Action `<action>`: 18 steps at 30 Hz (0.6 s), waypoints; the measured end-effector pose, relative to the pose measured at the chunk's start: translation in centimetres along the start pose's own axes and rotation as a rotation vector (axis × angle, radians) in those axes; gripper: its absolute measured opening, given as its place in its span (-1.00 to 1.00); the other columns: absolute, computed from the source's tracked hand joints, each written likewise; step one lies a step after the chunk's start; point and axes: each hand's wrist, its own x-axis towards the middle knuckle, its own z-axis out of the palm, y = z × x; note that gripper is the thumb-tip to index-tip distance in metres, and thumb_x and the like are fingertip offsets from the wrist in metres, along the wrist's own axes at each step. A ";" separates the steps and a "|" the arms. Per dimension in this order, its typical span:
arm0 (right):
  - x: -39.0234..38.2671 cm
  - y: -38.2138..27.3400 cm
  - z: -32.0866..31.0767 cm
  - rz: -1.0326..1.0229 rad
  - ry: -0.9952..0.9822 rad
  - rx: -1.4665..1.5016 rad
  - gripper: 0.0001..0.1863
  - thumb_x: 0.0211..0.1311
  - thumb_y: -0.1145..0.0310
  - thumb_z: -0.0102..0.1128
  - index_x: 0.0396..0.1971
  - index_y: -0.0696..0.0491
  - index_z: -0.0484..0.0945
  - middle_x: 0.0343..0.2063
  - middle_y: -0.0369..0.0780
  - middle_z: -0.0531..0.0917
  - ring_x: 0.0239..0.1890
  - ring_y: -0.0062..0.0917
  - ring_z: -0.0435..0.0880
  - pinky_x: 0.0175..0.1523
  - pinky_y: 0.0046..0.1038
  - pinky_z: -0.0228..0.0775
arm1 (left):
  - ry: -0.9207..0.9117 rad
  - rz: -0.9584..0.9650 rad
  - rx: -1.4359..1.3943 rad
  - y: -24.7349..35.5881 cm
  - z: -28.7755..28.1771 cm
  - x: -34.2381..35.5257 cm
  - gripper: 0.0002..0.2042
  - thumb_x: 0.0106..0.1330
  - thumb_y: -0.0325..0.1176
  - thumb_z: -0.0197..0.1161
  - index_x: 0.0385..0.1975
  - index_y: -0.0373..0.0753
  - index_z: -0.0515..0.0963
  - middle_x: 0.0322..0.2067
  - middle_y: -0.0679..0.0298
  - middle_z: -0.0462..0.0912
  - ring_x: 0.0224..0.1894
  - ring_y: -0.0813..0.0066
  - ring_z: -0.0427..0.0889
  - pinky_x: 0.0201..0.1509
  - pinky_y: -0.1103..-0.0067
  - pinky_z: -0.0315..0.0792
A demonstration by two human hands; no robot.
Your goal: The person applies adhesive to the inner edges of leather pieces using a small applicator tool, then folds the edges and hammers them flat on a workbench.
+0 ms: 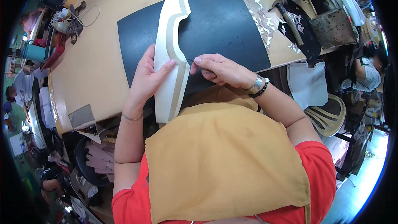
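The counter (93, 81) spreads across the upper half of the view, pale tan, with its far side cut off by the top edge. Below it, the person's yellow-tan apron (224, 161) fills the lower middle, over a red short-sleeved top. On the counter is a broad black mat (224, 20), and in front of it the long white piece (168, 93) runs lengthwise away from the person, a grey strip (170, 37) following its curve and a deep hollow cut into its right edge. Its far end lies over the mat, and its near end comes up to the top of the apron

The left hand (149, 72) grips the piece by its left edge, thumb laid flat on the white face and the other fingers going behind, closed to the thickness of the piece. The right hand (226, 69) is just beside the right edge, below the hollow: thumb and index finger are pinched together on a thin dark implement (191, 60), the remaining fingers curled in (whether its tip touches the piece, I cannot tell)

To the right of the mat, a speckled brown box (335, 27) stands at the counter's edge, and near it a hammer (293, 25) lies across a black sheet (309, 43). Smallest of all are the pale pointed scraps (263, 20), scattered between mat and hammer, a few lying on the black sheet
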 end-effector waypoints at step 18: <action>0.4 0.0 1.4 0.067 -0.049 -0.095 -0.56 0.62 -0.07 -0.04 -0.27 0.01 0.54 -0.59 -0.51 0.27 -0.62 -0.81 0.06 -0.57 -0.64 -0.08 | -0.016 0.052 0.069 -0.6 0.0 -1.9 -0.59 0.43 -0.47 0.33 0.23 -0.31 0.43 0.00 0.28 0.65 0.07 0.59 0.60 0.20 0.56 0.48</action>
